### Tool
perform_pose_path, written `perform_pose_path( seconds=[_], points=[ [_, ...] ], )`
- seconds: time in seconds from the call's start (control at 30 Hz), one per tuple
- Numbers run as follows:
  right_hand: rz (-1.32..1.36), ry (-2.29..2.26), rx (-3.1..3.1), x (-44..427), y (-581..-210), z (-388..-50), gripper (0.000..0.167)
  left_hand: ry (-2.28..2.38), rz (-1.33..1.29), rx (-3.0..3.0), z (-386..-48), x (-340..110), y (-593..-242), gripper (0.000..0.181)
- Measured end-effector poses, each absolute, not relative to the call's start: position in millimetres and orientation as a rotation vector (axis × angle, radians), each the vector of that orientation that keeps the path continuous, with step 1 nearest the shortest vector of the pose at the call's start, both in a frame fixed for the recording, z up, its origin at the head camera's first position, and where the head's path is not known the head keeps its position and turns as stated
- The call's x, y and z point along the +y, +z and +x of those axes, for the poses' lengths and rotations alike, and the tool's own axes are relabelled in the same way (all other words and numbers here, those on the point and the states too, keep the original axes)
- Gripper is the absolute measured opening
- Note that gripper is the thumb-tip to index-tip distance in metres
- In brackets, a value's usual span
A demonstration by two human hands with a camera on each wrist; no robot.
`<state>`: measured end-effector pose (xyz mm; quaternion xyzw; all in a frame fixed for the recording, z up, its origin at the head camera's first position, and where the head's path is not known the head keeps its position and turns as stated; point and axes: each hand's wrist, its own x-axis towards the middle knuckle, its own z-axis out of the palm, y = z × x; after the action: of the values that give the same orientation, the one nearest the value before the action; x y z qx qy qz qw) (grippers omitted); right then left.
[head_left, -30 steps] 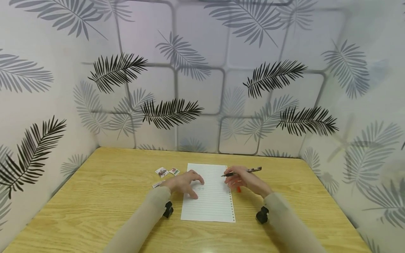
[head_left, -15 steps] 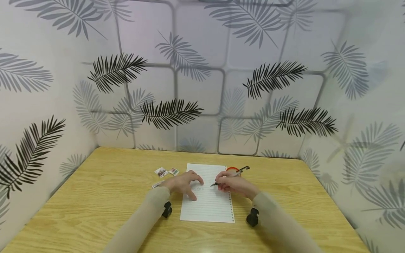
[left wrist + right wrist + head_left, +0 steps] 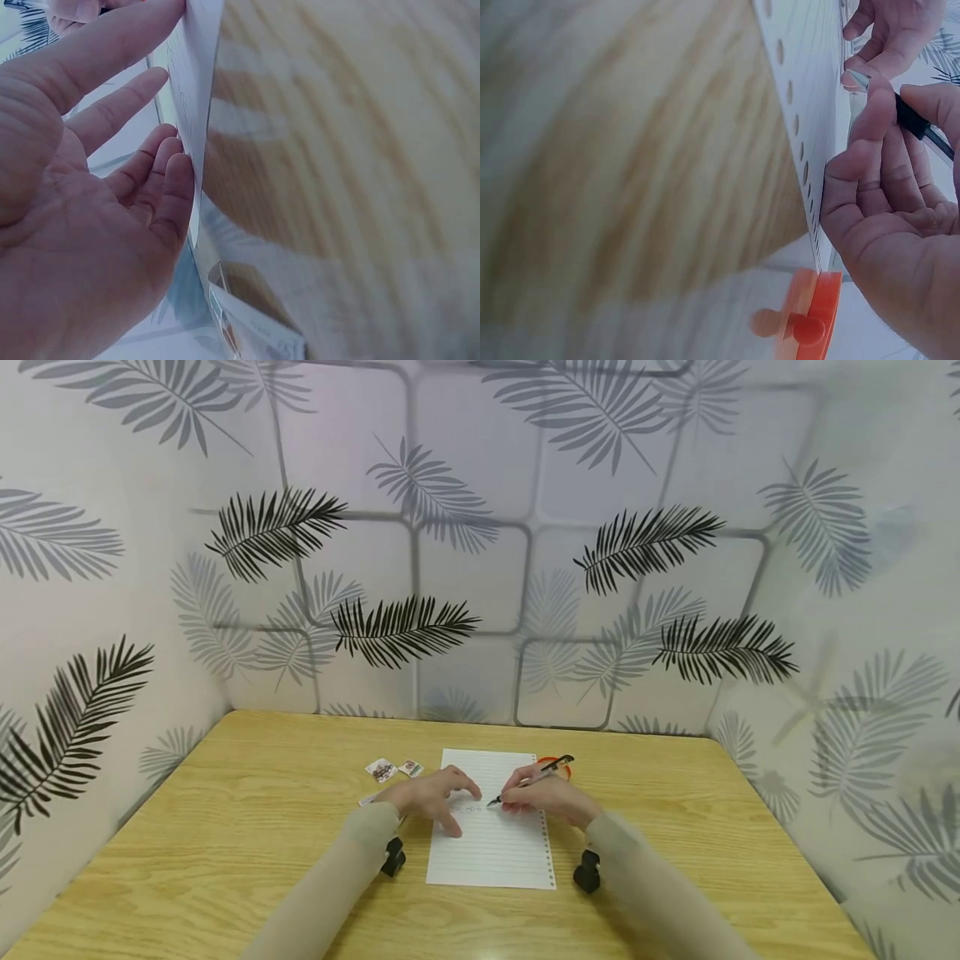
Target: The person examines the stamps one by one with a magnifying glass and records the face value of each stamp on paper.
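A lined sheet of paper (image 3: 491,862) with punched holes down its right edge lies on the table, bearing a short line of handwriting. My left hand (image 3: 429,795) rests on the sheet's left side, fingers spread and gently bent; in the left wrist view its fingertips (image 3: 178,169) touch the paper. Between thumb and fingers, my right hand (image 3: 553,795) pinches a pen (image 3: 557,763) with a black grip. The pen's tip points down-left at the right end of the writing. Whether it touches the paper I cannot tell. The right hand's lower edge rests on the sheet.
Behind the right hand sits an orange round object (image 3: 826,315) with small knobs, partly hidden in the head view. Small printed cards (image 3: 381,769) lie left of the paper, one partly covered by the left hand. A patterned wall (image 3: 465,677) stands behind the wooden table (image 3: 225,827).
My right hand has moved left and slightly down onto the paper, bringing the pen tip to the writing. The orange object has come into view behind it. The left hand has barely moved.
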<state>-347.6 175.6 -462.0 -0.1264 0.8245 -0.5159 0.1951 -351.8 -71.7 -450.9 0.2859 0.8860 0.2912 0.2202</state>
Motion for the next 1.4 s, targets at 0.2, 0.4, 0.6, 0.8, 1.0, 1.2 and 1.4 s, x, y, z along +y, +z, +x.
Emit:
perform_pose_path(
  seconds=[0.2,0.4,0.6,0.8,1.0,1.2,1.4],
  points=[
    [-0.37,-1.44,2.349,173.4,-466.7,-351.2,0.01,0.821,0.776,2.447,-352.8,-72.7,-452.9,0.057],
    [-0.372,-1.447,2.335,173.3,-467.2,-352.4,0.01,0.828,0.777,2.439,-353.0,-74.1,-453.7,0.057],
    [-0.392,-1.46,2.331,174.6,-467.3,-353.7,0.01,0.822,0.796,2.435,-353.1,-73.6,-452.0,0.057],
    [-0.369,-1.472,2.326,175.4,-468.7,-353.5,0.009,0.815,0.794,2.437,-353.0,-72.9,-453.2,0.056],
    [-0.354,-1.468,2.319,175.2,-470.3,-352.1,0.007,0.82,0.771,2.438,-351.4,-72.7,-453.8,0.057],
    [-0.347,-1.485,2.301,174.4,-469.8,-350.9,0.007,0.813,0.765,2.442,-351.0,-73.3,-454.4,0.056],
    [-0.33,-1.493,2.316,173.5,-466.7,-350.8,0.007,0.808,0.768,2.446,-352.3,-73.2,-452.7,0.057]
  ],
)
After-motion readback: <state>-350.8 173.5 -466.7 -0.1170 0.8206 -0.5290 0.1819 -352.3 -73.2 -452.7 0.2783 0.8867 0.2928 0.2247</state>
